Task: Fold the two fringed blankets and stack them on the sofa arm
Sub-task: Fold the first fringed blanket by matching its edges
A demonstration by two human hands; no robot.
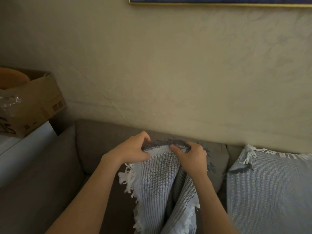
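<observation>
While both hands, left hand (133, 149) and right hand (190, 157), pinch the striped blanket's (157, 179) dark-fringed top edge, it hangs above the sofa (94, 146).

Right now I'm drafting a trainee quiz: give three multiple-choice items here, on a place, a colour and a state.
1. The second blanket lies: A on the sofa, right of the held blanket; B in a box; C on the floor.
2. The fringe at the gripped edge: A red; B dark grey; C yellow.
3. Hands: A left hand and right hand both grip the held blanket; B one idle; C both open.
Answers: A, it lies draped there; B, dark tassels between the hands; A, both curl round its edge.
</observation>
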